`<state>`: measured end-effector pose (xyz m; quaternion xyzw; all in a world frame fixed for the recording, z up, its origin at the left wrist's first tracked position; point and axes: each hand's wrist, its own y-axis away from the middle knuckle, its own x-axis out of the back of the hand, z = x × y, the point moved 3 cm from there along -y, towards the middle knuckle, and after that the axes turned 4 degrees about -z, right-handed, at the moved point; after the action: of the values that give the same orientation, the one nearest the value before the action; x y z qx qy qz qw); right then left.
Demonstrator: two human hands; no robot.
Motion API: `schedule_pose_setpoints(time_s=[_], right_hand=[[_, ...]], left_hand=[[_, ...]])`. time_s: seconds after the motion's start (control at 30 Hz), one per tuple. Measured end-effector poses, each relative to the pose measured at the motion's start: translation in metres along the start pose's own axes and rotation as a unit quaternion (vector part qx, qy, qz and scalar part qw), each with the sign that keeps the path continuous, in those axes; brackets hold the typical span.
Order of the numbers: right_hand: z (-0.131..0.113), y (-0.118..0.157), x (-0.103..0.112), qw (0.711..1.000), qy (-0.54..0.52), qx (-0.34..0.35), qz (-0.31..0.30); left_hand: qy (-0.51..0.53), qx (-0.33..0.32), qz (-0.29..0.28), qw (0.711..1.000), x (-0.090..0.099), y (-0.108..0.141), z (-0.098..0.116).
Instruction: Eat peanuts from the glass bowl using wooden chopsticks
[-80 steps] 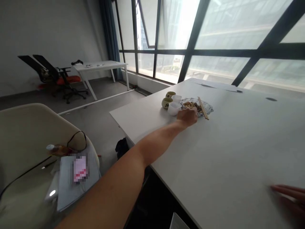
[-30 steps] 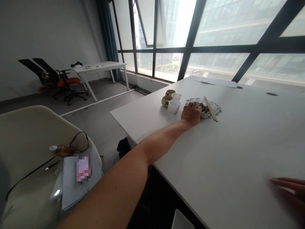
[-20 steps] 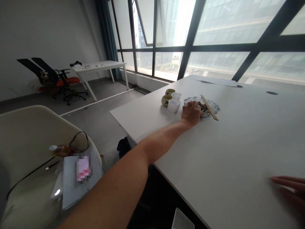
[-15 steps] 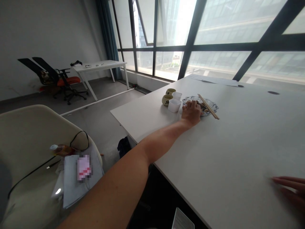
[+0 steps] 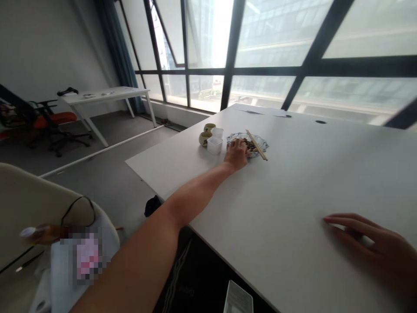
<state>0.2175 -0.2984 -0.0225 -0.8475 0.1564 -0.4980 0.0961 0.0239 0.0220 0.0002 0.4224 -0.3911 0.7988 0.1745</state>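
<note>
My left hand reaches over the left edge of a clear glass dish, its fingers curled down at the small brown items inside; whether they grip any is hidden. A pair of wooden chopsticks lies across the dish's right side. Just left of the dish stand two translucent plastic cups and two yellowish cups with dark markings. At the lower right, my right hand rests low over the white table with nothing in it, its fingers stretched and slightly apart.
The white table runs back to the windows, with papers at its far edge. A pale chair at the left holds a bottle and a folder. Another desk and office chairs stand further back.
The view has swung right, so the table and dish sit further left. My right hand has come more fully into view. My left hand stays at the dish.
</note>
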Motion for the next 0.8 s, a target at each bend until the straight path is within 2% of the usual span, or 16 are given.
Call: schedule_pose_setpoints(time_s=[0.07, 0.17, 0.27, 0.43, 0.6, 0.8], right_hand=[[-0.011, -0.002, 0.004, 0.998, -0.037, -0.03, -0.028], [-0.022, -0.005, 0.009, 0.999, -0.041, -0.033, -0.007], [-0.022, -0.005, 0.012, 0.997, -0.037, -0.055, 0.027], [-0.016, -0.005, 0.016, 0.99, -0.06, -0.096, 0.086], [-0.008, -0.004, 0.017, 0.982, -0.073, -0.119, 0.126], [0.029, -0.01, 0.016, 0.953, -0.11, -0.197, 0.204]], left_hand=[[0.023, -0.02, -0.005, 1.0, 0.0, 0.002, 0.007], [0.057, -0.064, -0.009, 0.996, -0.002, 0.008, 0.024], [0.082, -0.119, -0.014, 0.989, -0.006, 0.018, 0.046], [0.113, -0.192, -0.03, 0.974, -0.018, 0.03, 0.085], [0.154, -0.216, -0.072, 0.961, -0.032, 0.024, 0.12], [0.18, -0.213, -0.09, 0.956, -0.045, 0.01, 0.138]])
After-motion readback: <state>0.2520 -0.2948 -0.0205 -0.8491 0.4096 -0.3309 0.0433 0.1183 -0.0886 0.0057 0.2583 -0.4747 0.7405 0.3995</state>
